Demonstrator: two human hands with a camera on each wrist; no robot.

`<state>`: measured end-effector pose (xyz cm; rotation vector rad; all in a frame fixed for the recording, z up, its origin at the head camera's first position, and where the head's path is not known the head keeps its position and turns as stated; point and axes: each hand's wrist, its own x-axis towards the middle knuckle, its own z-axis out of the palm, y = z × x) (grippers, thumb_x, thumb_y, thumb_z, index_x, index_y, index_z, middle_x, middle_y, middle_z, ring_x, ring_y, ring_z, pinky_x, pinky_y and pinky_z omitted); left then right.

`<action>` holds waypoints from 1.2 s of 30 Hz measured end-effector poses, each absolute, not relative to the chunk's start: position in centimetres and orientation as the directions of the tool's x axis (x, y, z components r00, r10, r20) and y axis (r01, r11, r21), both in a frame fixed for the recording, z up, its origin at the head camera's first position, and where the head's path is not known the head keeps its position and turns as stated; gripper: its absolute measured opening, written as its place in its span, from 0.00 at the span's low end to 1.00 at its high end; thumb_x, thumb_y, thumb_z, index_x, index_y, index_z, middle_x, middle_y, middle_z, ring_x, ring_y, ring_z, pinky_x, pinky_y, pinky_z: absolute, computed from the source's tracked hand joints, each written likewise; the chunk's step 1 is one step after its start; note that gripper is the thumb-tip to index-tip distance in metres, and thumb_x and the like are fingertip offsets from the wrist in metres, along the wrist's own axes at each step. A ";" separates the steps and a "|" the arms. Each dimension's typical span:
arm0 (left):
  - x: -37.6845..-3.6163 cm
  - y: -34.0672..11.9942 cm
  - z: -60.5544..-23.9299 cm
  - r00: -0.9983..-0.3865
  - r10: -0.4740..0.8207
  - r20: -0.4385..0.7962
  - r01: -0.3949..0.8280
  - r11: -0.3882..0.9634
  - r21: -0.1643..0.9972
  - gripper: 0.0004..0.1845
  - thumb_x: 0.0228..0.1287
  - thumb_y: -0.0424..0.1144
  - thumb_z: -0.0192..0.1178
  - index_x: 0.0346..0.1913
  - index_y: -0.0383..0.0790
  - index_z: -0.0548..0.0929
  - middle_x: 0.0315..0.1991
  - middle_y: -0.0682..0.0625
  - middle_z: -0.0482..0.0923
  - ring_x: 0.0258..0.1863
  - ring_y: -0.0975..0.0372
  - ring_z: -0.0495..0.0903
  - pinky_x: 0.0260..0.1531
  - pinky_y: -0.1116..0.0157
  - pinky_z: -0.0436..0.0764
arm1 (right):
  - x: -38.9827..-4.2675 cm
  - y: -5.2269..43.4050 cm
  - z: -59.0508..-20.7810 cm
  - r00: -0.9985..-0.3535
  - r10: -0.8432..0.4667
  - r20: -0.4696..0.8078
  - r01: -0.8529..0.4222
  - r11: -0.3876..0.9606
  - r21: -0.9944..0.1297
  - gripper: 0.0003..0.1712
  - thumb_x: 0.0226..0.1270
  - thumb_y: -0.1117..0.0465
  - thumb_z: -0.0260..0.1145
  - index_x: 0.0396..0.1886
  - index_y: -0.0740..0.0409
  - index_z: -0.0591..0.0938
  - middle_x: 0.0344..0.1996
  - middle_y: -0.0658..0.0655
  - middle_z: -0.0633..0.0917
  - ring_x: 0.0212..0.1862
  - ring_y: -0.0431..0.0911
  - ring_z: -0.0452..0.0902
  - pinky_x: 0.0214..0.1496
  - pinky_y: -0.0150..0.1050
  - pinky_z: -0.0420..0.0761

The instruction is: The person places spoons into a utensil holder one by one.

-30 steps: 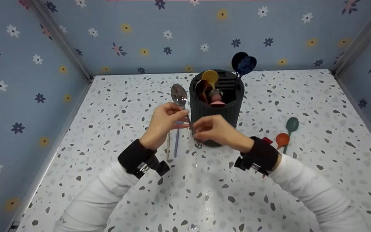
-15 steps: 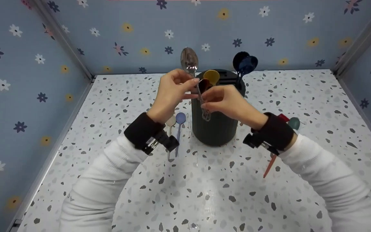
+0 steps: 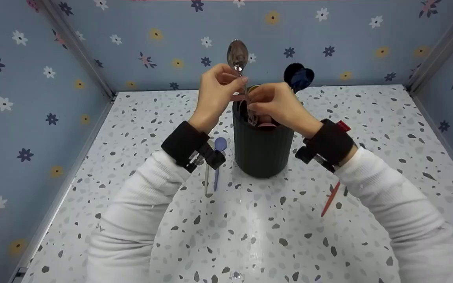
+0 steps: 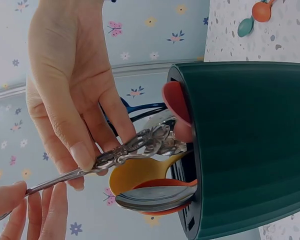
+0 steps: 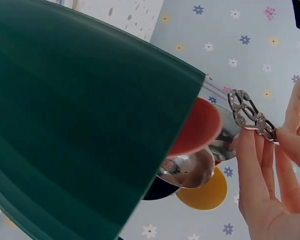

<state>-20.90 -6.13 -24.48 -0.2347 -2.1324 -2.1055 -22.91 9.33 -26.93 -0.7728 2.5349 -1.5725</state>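
Note:
My left hand pinches an ornate silver spoon by its neck, with the bowl upright above the fingers. Lower on the same spoon, my right hand grips the patterned handle between thumb and fingers. That handle's openwork end points down, close over the mouth of a dark green ribbed utensil holder. Inside the holder stand a yellow spoon, a red-pink utensil, another metal spoon and dark blue spoons.
Left of the holder, a blue-purple spoon and a beige one lie on the speckled table. An orange spoon and a green spoon lie to the right. Flowered walls surround the table.
Both hands have raised the silver spoon from beside the holder's front, up and slightly right, to over its opening. The spoon has tilted more upright.

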 end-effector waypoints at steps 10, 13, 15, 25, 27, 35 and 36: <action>-21.4 -6.2 -25.3 -0.978 0.016 0.207 0.207 -0.005 0.978 0.05 0.60 0.28 0.54 0.37 0.29 0.71 0.33 0.41 0.73 0.35 0.53 0.76 0.37 0.65 0.81 | -23.4 8.8 -27.3 -0.883 -0.406 0.235 -0.402 0.395 -0.826 0.11 0.58 0.68 0.61 0.40 0.69 0.79 0.35 0.65 0.81 0.34 0.44 0.76 0.34 0.28 0.75; -21.7 -6.3 -25.6 -0.980 0.002 0.201 0.200 -0.013 0.980 0.05 0.60 0.28 0.53 0.36 0.27 0.71 0.34 0.40 0.74 0.34 0.54 0.77 0.37 0.65 0.81 | -23.5 8.8 -27.4 -0.882 -0.398 0.251 -0.414 0.402 -0.817 0.10 0.58 0.69 0.60 0.40 0.68 0.79 0.36 0.64 0.81 0.36 0.47 0.77 0.35 0.28 0.75; -21.8 -6.4 -25.8 -0.982 -0.013 0.189 0.190 -0.018 0.982 0.05 0.61 0.28 0.52 0.36 0.26 0.71 0.33 0.40 0.74 0.33 0.54 0.78 0.37 0.66 0.81 | -23.5 8.8 -27.4 -0.882 -0.390 0.265 -0.423 0.404 -0.811 0.10 0.58 0.69 0.60 0.40 0.67 0.80 0.36 0.63 0.82 0.37 0.47 0.77 0.36 0.29 0.75; -22.2 -8.0 -27.3 -0.982 -0.065 0.176 0.171 0.072 0.983 0.10 0.58 0.31 0.57 0.41 0.28 0.77 0.34 0.43 0.74 0.32 0.58 0.77 0.33 0.65 0.82 | -22.7 9.4 -27.3 -0.904 -0.406 0.135 -0.263 0.277 -0.924 0.11 0.55 0.70 0.62 0.38 0.70 0.79 0.33 0.60 0.82 0.30 0.42 0.79 0.34 0.33 0.82; -22.2 -8.5 -27.7 -0.980 -0.082 0.179 0.171 0.091 0.981 0.12 0.58 0.33 0.58 0.42 0.28 0.77 0.35 0.43 0.75 0.31 0.59 0.77 0.33 0.66 0.82 | -22.2 9.6 -27.4 -0.886 -0.451 0.112 -0.243 0.244 -0.939 0.11 0.55 0.70 0.62 0.39 0.71 0.78 0.32 0.60 0.82 0.30 0.43 0.79 0.35 0.34 0.82; -22.3 -10.6 -30.0 -0.982 -0.111 0.152 0.140 0.109 0.984 0.12 0.59 0.33 0.56 0.42 0.27 0.76 0.33 0.43 0.76 0.25 0.64 0.77 0.32 0.64 0.82 | -20.3 9.8 -29.3 -0.775 -0.630 0.050 -0.255 0.239 -0.937 0.13 0.56 0.70 0.61 0.41 0.73 0.77 0.35 0.66 0.81 0.33 0.45 0.80 0.39 0.38 0.82; -22.3 -10.8 -30.4 -0.985 -0.110 0.135 0.123 0.111 0.986 0.12 0.59 0.33 0.56 0.42 0.27 0.76 0.33 0.43 0.76 0.25 0.64 0.77 0.32 0.64 0.82 | -20.1 9.8 -29.7 -0.765 -0.643 0.039 -0.258 0.249 -0.934 0.12 0.56 0.70 0.62 0.40 0.73 0.77 0.35 0.65 0.81 0.32 0.45 0.80 0.38 0.38 0.82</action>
